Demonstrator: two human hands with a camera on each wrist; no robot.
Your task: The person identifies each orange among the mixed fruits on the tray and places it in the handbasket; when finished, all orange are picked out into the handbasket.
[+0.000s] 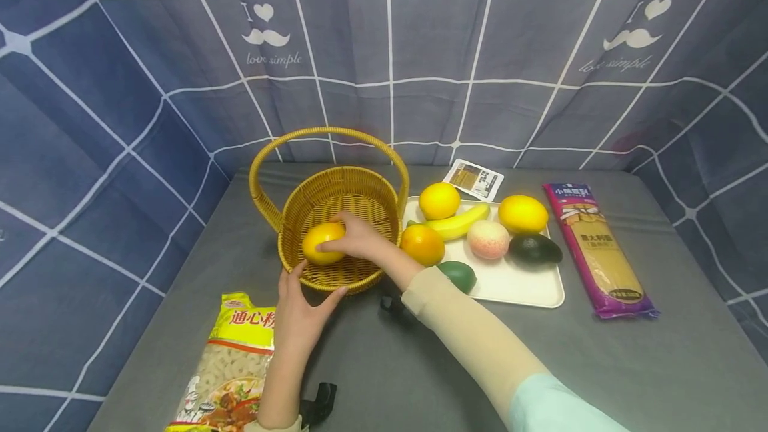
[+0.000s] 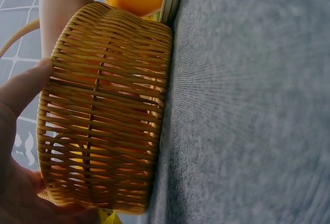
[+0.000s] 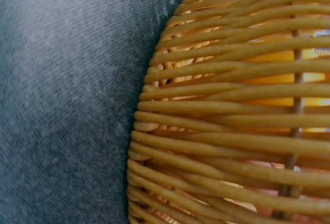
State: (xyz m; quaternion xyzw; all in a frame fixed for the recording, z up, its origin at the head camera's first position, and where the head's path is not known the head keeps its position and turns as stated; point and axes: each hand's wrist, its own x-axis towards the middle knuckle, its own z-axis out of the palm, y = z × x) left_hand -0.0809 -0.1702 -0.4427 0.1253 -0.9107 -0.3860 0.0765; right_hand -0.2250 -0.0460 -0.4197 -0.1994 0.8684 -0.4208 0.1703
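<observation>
In the head view, a woven basket (image 1: 342,189) with a tall arched handle stands left of the middle. My right hand (image 1: 360,239) reaches over its right side and grips a rounded yellow-orange fruit (image 1: 324,243) inside; its exact kind is unclear. My left hand (image 1: 300,312) holds the basket's near rim, thumb and fingers spread apart along it. The left wrist view shows the thumb (image 2: 31,82) touching the rim of the basket (image 2: 103,115); the other fingers are partly hidden. Basket weave (image 3: 232,105) fills much of the right wrist view, hiding the right hand's grip.
Right of the basket, a white tray (image 1: 510,292) bears a banana (image 1: 459,222), a peach (image 1: 488,240), a dark avocado (image 1: 534,250) and several other fruits. A white packet (image 1: 475,179) lies behind it, a noodle pack (image 1: 600,252) farther right. A macaroni bag (image 1: 231,359) lies front left.
</observation>
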